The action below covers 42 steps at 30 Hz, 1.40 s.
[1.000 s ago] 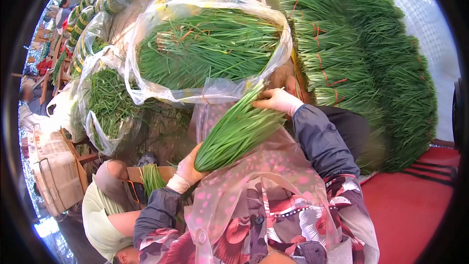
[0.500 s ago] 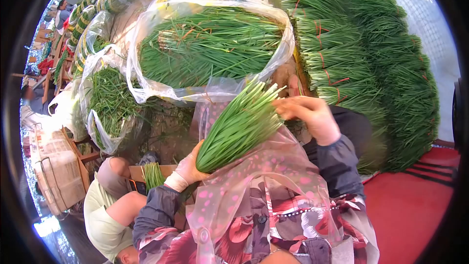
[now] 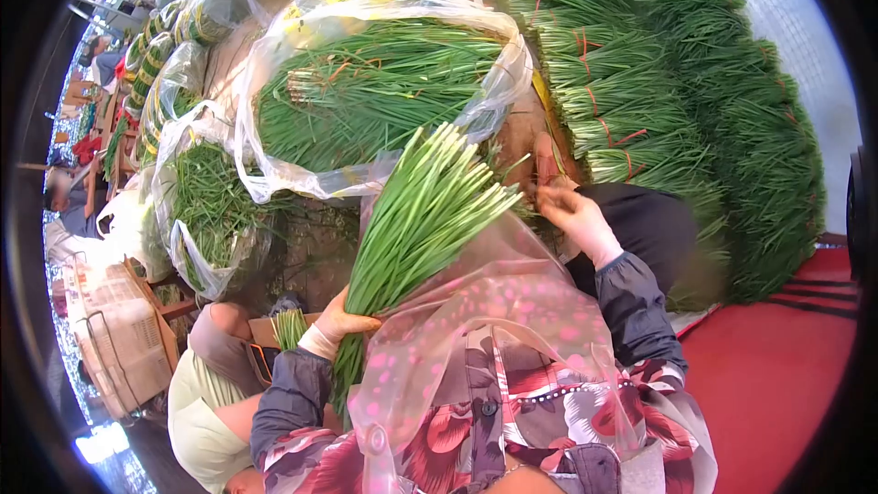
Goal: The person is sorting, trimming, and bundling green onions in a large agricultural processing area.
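My left hand (image 3: 340, 318) is wrapped round the lower part of a bunch of green stalks (image 3: 416, 220), whose pale cut ends fan out up and to the right. The bunch lies over a clear pink-dotted apron (image 3: 512, 297). Right of the pale ends is my right hand (image 3: 569, 210), apart from the bunch, its fingers bent and close together; whether something small is between them cannot be made out. Beyond the bunch, an open plastic bag (image 3: 261, 185) holds more green stalks (image 3: 393, 82).
Tied bundles (image 3: 613, 101) are stacked at the right beside a red surface (image 3: 777, 384). A smaller bag of loose greens (image 3: 215, 192) stands at the left, near a crate (image 3: 119, 338). Another person (image 3: 206, 402) sits at the lower left, by a cardboard box (image 3: 265, 329).
My left hand has moved slightly left and the bunch stands more upright, its leafy end now hanging below that hand. My right hand has moved away from the pale ends.
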### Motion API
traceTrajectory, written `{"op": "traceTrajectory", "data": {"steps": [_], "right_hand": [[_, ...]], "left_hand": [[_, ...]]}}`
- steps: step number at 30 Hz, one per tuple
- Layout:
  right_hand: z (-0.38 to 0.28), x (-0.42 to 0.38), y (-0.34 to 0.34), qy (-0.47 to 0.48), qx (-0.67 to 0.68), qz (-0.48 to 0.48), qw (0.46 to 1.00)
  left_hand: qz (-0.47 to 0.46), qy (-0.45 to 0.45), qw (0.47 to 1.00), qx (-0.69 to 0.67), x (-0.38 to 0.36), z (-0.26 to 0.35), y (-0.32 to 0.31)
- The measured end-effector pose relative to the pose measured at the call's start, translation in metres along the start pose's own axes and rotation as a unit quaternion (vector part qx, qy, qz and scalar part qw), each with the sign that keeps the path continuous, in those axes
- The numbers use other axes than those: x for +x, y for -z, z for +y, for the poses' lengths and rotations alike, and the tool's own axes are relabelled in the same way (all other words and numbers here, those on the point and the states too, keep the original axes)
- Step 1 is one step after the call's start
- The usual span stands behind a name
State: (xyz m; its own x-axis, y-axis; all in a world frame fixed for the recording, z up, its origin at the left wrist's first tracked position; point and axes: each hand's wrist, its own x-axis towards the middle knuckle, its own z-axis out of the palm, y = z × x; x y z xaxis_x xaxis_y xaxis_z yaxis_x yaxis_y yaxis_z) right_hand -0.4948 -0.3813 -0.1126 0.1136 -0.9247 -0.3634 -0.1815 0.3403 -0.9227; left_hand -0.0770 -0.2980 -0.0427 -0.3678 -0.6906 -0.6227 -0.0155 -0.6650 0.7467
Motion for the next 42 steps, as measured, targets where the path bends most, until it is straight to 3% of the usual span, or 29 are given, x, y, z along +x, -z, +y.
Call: {"op": "traceTrajectory", "data": {"steps": [2, 4, 6, 7, 10, 11, 13, 16, 18, 20, 21, 22, 24, 26, 28, 30, 34, 35, 36, 38, 40, 42], "right_hand": [[-0.017, 0.01, -0.001, -0.102, 0.189, -0.064, 0.975], [-0.011, 0.017, -0.012, -0.095, 0.18, -0.086, 0.975], [-0.022, 0.027, -0.028, -0.082, 0.066, -0.167, 0.98], [-0.012, 0.042, -0.04, -0.046, -0.018, -0.142, 0.989], [-0.036, 0.039, -0.04, -0.072, -0.1, -0.121, 0.985], [-0.018, 0.046, -0.042, 0.028, -0.212, -0.085, 0.973], [-0.016, 0.05, -0.034, 0.016, -0.152, -0.054, 0.987], [-0.016, 0.056, -0.007, -0.081, -0.073, 0.03, 0.994], [-0.003, 0.065, 0.009, 0.005, -0.084, 0.089, 0.993], [-0.016, 0.053, 0.04, -0.032, -0.38, 0.048, 0.923], [-0.039, 0.026, 0.029, 0.005, -0.45, -0.001, 0.893], [-0.042, 0.021, 0.026, 0.019, -0.437, 0.032, 0.899], [-0.04, 0.009, 0.016, 0.046, -0.296, -0.085, 0.95], [-0.044, -0.002, -0.012, -0.104, -0.053, -0.199, 0.973], [-0.05, -0.003, -0.044, -0.074, -0.083, -0.142, 0.984], [-0.067, 0.001, -0.073, 0.063, -0.22, -0.067, 0.971], [-0.059, 0.016, -0.107, 0.154, -0.304, -0.019, 0.94], [-0.068, 0.013, -0.118, 0.064, -0.179, -0.126, 0.974], [-0.077, 0.011, -0.125, -0.026, -0.051, -0.233, 0.971], [-0.097, -0.002, -0.127, -0.104, -0.009, -0.336, 0.936], [-0.137, -0.03, -0.11, -0.008, 0.017, -0.494, 0.869], [-0.142, -0.028, -0.052, 0.074, 0.059, -0.472, 0.876]], "left_hand": [[-0.02, 0.004, 1.0, 0.004, -0.003, 0.004, 0.009], [-0.004, 0.106, 0.994, -0.019, -0.003, 0.004, 0.02], [-0.022, 0.085, 0.996, -0.024, 0.001, 0.015, 0.018], [-0.016, 0.086, 0.996, -0.023, -0.001, 0.029, 0.012], [-0.012, 0.089, 0.996, -0.013, -0.003, 0.027, 0.021], [-0.011, 0.085, 0.996, 0.04, -0.001, 0.027, 0.025], [0.002, 0.067, 0.984, 0.167, 0.002, 0.029, 0.026], [-0.012, 0.054, 0.984, 0.167, 0.003, 0.019, 0.035], [-0.013, 0.06, 0.991, 0.12, 0.003, 0.021, 0.034], [-0.014, 0.112, 0.993, -0.039, -0.007, 0.029, 0.025], [-0.01, 0.11, 0.988, -0.108, -0.012, 0.036, 0.013], [-0.01, 0.11, 0.988, -0.108, -0.01, 0.035, 0.01], [0.004, 0.101, 0.985, -0.143, -0.012, 0.033, 0.007], [0.0, 0.107, 0.984, -0.146, -0.013, 0.031, 0.008], [0.004, 0.09, 0.978, -0.186, -0.006, 0.028, 0.003], [0.011, 0.084, 0.976, -0.2, -0.006, 0.027, 0.0], [0.001, 0.097, 0.982, -0.165, -0.003, 0.023, 0.004], [-0.006, 0.102, 0.982, -0.158, -0.001, 0.024, 0.002], [-0.004, 0.098, 0.982, -0.161, 0.0, 0.023, 0.0], [0.005, 0.095, 0.981, -0.167, -0.001, 0.021, -0.004], [0.016, 0.087, 0.979, -0.184, 0.0, 0.016, -0.002], [-0.001, 0.109, 0.982, -0.156, -0.002, 0.019, 0.002]]}}
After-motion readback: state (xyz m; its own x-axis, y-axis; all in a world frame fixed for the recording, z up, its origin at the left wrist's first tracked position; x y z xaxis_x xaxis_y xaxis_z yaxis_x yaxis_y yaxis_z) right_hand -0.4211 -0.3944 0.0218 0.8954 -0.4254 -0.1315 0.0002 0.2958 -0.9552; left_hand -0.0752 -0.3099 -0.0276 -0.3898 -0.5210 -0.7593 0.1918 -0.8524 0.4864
